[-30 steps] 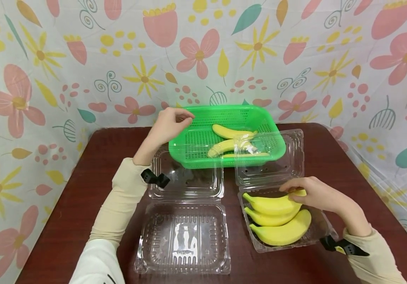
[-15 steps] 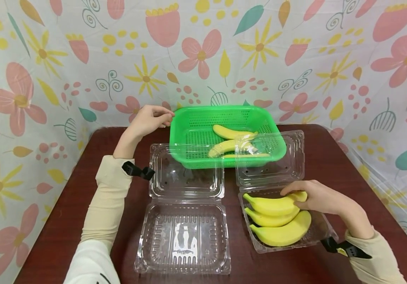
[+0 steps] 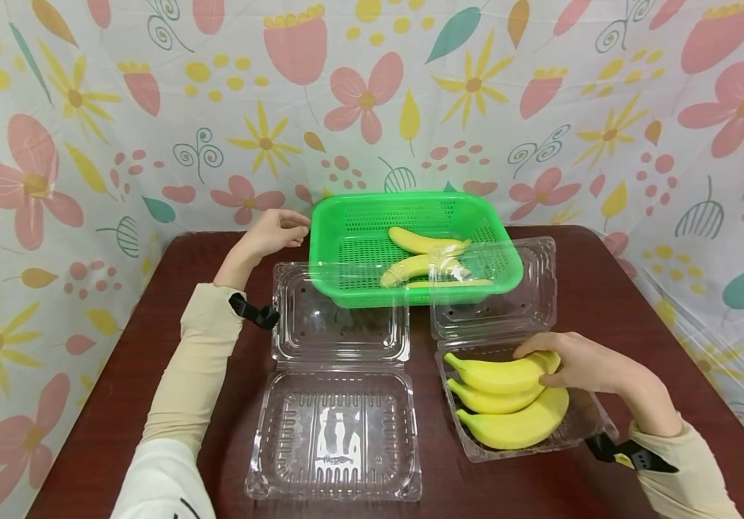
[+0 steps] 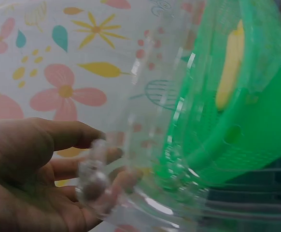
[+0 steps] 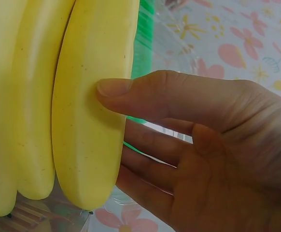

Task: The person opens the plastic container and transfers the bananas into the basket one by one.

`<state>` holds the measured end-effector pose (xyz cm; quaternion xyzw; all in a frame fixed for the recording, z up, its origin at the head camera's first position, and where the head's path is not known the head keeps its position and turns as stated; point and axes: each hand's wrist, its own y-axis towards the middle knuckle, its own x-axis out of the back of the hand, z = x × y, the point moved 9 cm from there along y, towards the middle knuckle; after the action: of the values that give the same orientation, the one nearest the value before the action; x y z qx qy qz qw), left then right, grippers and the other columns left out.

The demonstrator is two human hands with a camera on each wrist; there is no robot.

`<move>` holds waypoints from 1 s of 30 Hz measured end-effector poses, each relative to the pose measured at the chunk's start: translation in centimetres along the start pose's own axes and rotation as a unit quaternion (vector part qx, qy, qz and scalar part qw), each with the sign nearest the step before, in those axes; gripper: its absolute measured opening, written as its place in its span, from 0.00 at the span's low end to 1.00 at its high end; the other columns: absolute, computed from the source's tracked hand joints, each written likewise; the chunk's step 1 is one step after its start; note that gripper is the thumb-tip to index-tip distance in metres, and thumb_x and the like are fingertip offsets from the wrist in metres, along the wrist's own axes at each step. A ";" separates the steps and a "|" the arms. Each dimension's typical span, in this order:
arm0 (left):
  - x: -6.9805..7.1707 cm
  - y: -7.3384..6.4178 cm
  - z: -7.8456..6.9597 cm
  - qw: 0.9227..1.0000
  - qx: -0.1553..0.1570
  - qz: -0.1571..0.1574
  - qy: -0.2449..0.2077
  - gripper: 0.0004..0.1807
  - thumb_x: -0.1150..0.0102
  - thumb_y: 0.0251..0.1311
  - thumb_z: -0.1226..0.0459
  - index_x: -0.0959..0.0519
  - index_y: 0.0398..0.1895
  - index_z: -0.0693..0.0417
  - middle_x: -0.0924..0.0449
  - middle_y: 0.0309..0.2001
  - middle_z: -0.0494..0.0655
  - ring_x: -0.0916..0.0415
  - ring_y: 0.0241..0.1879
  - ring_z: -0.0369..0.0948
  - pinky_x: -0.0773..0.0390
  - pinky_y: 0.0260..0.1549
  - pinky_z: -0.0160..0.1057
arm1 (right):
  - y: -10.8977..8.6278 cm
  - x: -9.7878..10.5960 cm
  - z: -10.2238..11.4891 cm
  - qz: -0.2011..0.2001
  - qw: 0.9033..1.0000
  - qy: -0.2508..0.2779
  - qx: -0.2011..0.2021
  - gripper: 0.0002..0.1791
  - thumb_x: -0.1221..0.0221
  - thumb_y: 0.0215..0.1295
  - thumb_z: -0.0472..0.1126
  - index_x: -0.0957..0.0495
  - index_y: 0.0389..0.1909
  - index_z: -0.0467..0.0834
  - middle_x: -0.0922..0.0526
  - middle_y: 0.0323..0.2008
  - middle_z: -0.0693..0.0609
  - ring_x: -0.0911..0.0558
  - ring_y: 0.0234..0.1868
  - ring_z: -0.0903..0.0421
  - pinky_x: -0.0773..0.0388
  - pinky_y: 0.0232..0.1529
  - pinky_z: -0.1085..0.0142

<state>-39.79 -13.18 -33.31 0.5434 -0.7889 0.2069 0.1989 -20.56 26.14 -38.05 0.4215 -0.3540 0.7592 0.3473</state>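
Observation:
My left hand (image 3: 275,232) is at the left end of the green basket (image 3: 317,238), fingers loosely bent and holding nothing. In the left wrist view, the corner of a clear plastic lid (image 4: 145,193) overlaps its fingertips. My right hand (image 3: 582,364) pinches the rearmost banana (image 3: 492,373) near its right end. The right wrist view shows the thumb (image 5: 116,88) on that banana's face and the other fingers behind it. Two more bananas lie beside it in the right clear clamshell box (image 3: 476,453), the nearest one (image 3: 517,429) toward the front.
An open clear clamshell box (image 3: 255,461) stands at left, its lid raised against the basket. The right box's lid (image 3: 543,288) also leans over the basket's front. Several bananas (image 3: 411,241) lie in the basket. A flowered cloth (image 3: 372,108) hangs behind the brown table (image 3: 171,288).
My left hand has moved left, from over the basket's left end to just outside its rim, and a little lower. The right hand stays at the rearmost banana with only a slight shift.

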 end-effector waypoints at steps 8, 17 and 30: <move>-1.4 1.0 1.2 0.999 0.001 0.016 -0.030 0.26 0.51 0.64 0.65 0.39 0.65 0.64 0.33 0.59 0.64 0.29 0.54 0.55 0.26 0.53 0.46 | 0.1 -0.2 0.0 0.006 1.000 -0.006 -0.006 0.23 0.34 0.48 0.38 0.23 0.49 0.49 0.21 0.49 0.50 0.24 0.51 0.48 0.25 0.38 0.68; -2.2 1.0 1.7 1.000 0.004 0.027 0.015 0.29 0.49 0.63 0.64 0.41 0.66 0.63 0.33 0.58 0.64 0.31 0.56 0.54 0.25 0.50 0.47 | 0.3 -0.7 -0.2 0.020 0.999 -0.006 -0.025 0.24 0.34 0.48 0.38 0.24 0.50 0.48 0.23 0.51 0.48 0.26 0.54 0.44 0.25 0.43 0.58; -2.4 1.5 2.8 0.998 0.048 0.041 -0.004 0.28 0.47 0.61 0.67 0.38 0.63 0.70 0.33 0.59 0.66 0.24 0.50 0.53 0.20 0.43 0.39 | 0.4 -0.9 -0.2 0.021 0.999 -0.011 -0.026 0.25 0.31 0.43 0.40 0.23 0.47 0.51 0.22 0.48 0.52 0.24 0.50 0.49 0.26 0.41 0.64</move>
<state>-40.67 -12.34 -37.10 0.5203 -0.8005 0.2501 0.1609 -20.66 25.88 -39.02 0.4134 -0.3860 0.7521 0.3383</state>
